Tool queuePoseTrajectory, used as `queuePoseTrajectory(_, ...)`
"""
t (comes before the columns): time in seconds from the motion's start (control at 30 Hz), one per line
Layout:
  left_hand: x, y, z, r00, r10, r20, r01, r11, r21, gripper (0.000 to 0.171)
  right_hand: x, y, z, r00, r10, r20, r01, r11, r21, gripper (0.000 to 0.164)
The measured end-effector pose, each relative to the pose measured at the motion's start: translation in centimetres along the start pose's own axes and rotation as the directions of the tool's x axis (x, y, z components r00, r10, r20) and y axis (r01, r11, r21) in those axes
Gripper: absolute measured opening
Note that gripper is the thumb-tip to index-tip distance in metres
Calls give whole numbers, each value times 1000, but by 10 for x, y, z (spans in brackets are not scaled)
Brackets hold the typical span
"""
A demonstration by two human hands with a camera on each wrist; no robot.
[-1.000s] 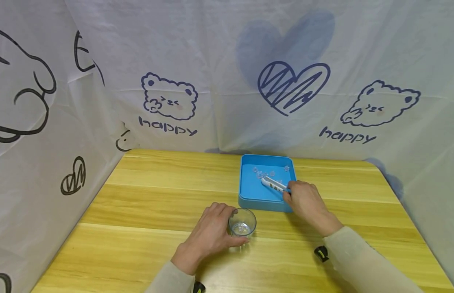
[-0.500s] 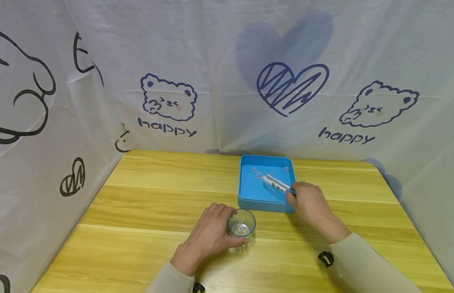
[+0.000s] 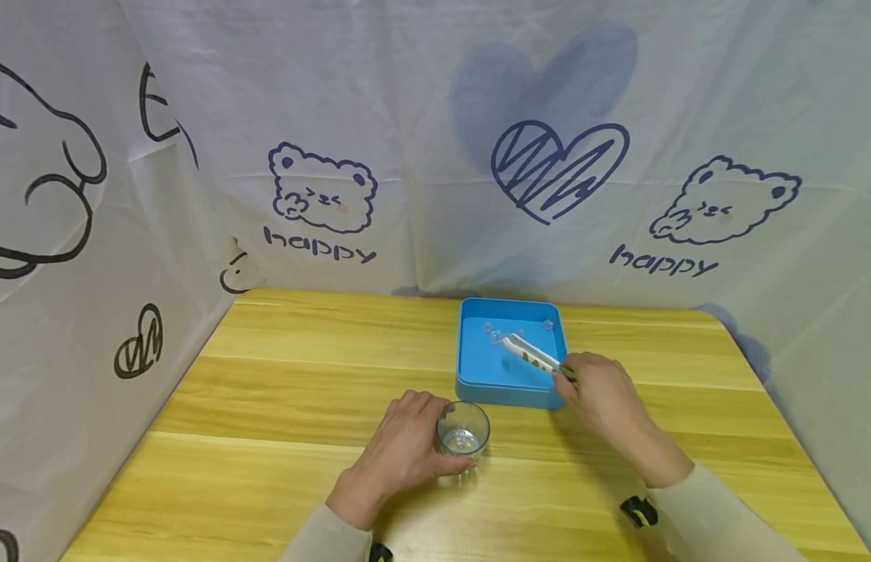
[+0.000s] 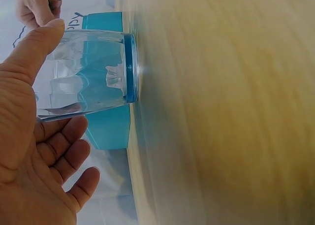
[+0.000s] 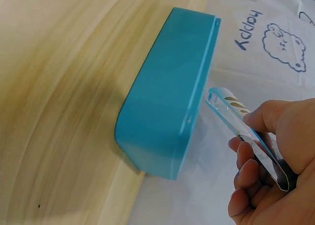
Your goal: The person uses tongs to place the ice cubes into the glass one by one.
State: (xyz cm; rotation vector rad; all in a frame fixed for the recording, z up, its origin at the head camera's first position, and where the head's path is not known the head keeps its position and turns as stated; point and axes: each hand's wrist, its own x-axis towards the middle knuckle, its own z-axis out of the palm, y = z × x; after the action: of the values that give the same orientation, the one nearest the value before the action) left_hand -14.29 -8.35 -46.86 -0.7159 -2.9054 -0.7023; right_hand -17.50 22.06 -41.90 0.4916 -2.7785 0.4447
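Right hand slid slightly right and nearer since a second ago (head view), gripping one pair of tongs over one blue box by the back table edge, at least three clear pieces inside, exact count unreadable; left hand grips one glass, wide tabletop leftward. Left wrist: glass upright, box behind. Right wrist: thumb and fingers pinch tongs.

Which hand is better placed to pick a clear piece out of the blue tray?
Right, most likely: the right hand holds the tongs, their tips over the blue tray near the clear pieces. The left hand is around the glass, outside the tray.
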Motion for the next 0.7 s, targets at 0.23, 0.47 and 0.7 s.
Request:
queuePoseTrajectory(0.23, -2, -2, 0, 1000, -7, 8, 7, 1000, -2, 80, -8, -10, -9, 1000, -18, -9, 18, 999, 34, 17)
queuePoseTrajectory(0.47, -2, -1, 1, 1000, -5, 5, 5, 1000, -10, 80, -17, -22, -18, 998, -48, -27, 50, 998, 46, 11)
queuePoseTrajectory(0.7, -1, -1, 0, 1000, 3, -1, -3, 1000, 1, 80, -26, -34, -25, 998, -56, -35, 59, 996, 68, 12)
